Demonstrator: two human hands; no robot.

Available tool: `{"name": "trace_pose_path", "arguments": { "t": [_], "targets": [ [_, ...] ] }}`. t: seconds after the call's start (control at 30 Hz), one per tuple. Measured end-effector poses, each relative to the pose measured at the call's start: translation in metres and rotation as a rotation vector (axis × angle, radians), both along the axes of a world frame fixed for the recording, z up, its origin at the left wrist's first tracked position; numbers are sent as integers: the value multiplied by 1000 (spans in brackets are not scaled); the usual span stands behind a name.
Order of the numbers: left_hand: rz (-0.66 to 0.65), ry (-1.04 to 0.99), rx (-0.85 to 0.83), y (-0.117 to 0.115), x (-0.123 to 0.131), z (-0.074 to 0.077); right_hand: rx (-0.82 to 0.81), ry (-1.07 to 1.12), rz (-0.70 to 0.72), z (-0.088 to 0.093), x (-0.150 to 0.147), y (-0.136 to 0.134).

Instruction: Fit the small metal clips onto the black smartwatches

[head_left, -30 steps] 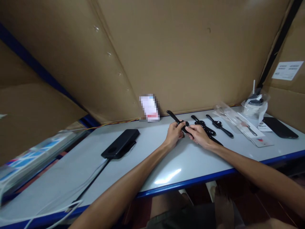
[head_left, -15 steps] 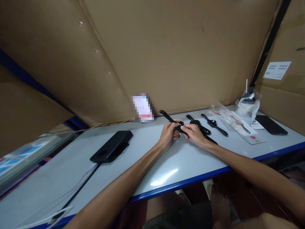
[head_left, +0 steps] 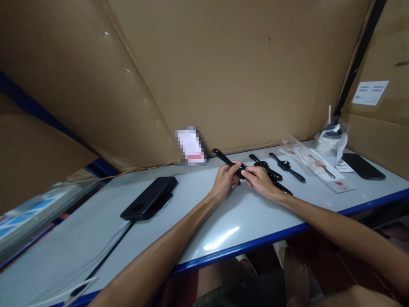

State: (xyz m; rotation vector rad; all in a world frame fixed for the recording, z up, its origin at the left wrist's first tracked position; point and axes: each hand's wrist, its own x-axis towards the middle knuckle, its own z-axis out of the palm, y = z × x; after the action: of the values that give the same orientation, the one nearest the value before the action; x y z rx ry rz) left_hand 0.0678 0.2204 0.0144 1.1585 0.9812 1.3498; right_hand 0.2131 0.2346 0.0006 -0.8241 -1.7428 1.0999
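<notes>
A glossy black spokeshave (head_left: 222,156) is held just above the table, one handle pointing up and to the left. My left hand (head_left: 224,179) is closed around its middle, thumb on top. My right hand (head_left: 258,181) pinches the same tool near its centre, thumb and fingers together; any small part there is hidden by the fingers. Just right of my hands lie more black spokeshaves, with one (head_left: 263,165) crossing others and another (head_left: 286,167) lying apart. My right wrist partly covers a black handle (head_left: 283,187).
Clear plastic packets with printed cards (head_left: 332,172), a bagged cup with a straw (head_left: 329,138) and a black phone (head_left: 364,166) sit on the right. A black power bank (head_left: 150,198) with cables lies left. Against the cardboard wall (head_left: 223,76) leans a blurred-out screen (head_left: 191,146).
The spokeshave has turned slightly in my hands, and my right fingers have shifted a little up and left along its middle. Everything on the table stays put.
</notes>
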Motion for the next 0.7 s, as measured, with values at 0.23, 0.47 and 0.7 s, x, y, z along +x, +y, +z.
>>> {"name": "trace_pose_path", "arguments": {
  "t": [0.23, 0.47, 0.7],
  "targets": [
    [32, -1, 15, -2, 2, 2, -146, 21, 39, 6, 1, -5],
    [28, 8, 14, -3, 2, 3, -290, 31, 105, 13, 2, -6],
    [25, 15, 27, -4, 2, 5, -349, 75, 104, 13, 2, -6]
  ]
}}
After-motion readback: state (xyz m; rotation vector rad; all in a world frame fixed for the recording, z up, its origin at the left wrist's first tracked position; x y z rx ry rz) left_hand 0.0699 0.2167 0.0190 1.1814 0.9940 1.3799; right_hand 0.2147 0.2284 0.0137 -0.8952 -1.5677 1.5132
